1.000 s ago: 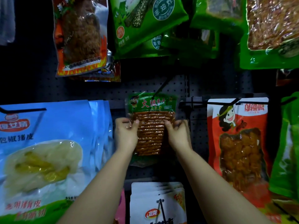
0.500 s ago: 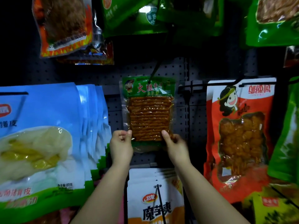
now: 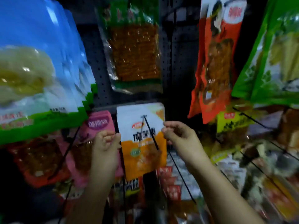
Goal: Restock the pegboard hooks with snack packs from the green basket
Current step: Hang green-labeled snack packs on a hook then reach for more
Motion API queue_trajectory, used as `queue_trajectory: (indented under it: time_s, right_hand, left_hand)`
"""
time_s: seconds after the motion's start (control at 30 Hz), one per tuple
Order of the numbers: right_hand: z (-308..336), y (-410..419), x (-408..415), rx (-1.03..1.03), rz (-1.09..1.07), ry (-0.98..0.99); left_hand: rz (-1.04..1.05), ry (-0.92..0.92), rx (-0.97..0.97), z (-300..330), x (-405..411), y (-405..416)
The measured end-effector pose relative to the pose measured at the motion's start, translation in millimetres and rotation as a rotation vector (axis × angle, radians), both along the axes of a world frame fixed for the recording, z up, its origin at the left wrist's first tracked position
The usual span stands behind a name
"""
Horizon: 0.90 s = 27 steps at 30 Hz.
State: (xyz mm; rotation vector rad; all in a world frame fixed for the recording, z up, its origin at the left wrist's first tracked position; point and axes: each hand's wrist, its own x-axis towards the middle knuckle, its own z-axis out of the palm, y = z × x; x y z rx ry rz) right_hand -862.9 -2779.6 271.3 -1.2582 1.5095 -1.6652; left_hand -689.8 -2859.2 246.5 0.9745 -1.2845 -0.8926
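In the head view, 2 bare arms are seen nearest, reaching up from the bottom edge. The left hand (image 3: 106, 143) and the right hand (image 3: 179, 135) are held on either side of a white and orange pack (image 3: 142, 143), with the fingers curled. Whether its edges are pinched or only touched cannot be told, because the picture is blurred. The pack is hung on a black hook (image 3: 149, 131), likely so it faces shoppers. Farther back, a green pack of brown sticks (image 3: 134, 50) is hung on the grey pegboard (image 3: 100, 67). The green basket is not seen. Words on the packs cannot be read.
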Motion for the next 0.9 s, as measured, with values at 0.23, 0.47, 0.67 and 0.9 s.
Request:
queue_trajectory:
  time_s: [0.23, 0.47, 0.67, 0.9]
  right_hand:
    - [-152, 150, -28, 0.288, -0.275, -0.206]
    - [-345, 284, -64, 0.809, -0.472, -0.338]
    - [-551, 335, -112, 1.202, -0.347, -0.337]
    - [-776, 352, -168, 1.462, -0.137, -0.046]
  left_hand:
    - [-0.336, -0.312, 0.229, -153, -3, 110]
    - [-0.739, -0.608, 0.440, -317, -74, 201]
    - [-0.951, -0.904, 0.617, -528, -147, 239]
    - [-0.970, -1.006, 1.087, -788, -206, 274]
